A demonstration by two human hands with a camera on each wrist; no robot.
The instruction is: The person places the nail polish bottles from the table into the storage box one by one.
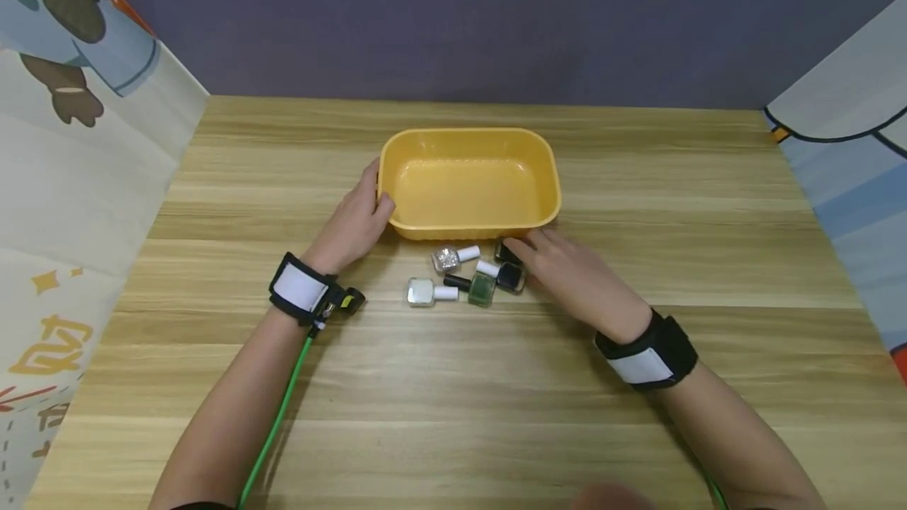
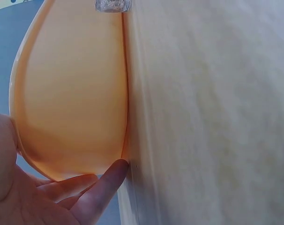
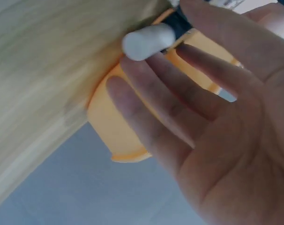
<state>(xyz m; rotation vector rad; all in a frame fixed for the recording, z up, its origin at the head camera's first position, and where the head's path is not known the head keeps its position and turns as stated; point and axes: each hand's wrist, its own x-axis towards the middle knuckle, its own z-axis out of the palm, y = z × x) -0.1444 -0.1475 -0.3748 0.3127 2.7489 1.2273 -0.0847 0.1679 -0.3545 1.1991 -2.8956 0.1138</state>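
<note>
Left hand (image 1: 352, 225) grips the tub (image 1: 468, 183) at nine o'clock; right hand (image 1: 567, 270), fingers loosely bent, is at the dark bottle (image 1: 503, 253), tub's five o'clock. Pinched? Can't tell! Probably light, slick, breakable glass: take its sides.

The head view looks from above the table's near side, forward and down, far enough off to take in most of the pale wooden tabletop (image 1: 425, 415), the yellow oblong plastic basin (image 1: 468, 189), both forearms and the dark blue-grey wall panel (image 1: 482, 22). The left wrist view sits low and close, facing the basin's side past the left hand (image 1: 352, 220), tabletop upright at right. The right wrist view, nearer still, faces the right hand's (image 1: 570, 278) palm, tabletop slanting at upper left. All three share the basin; head and left wrist also share the clear, silver-glitter bottle (image 1: 446, 260).
</note>
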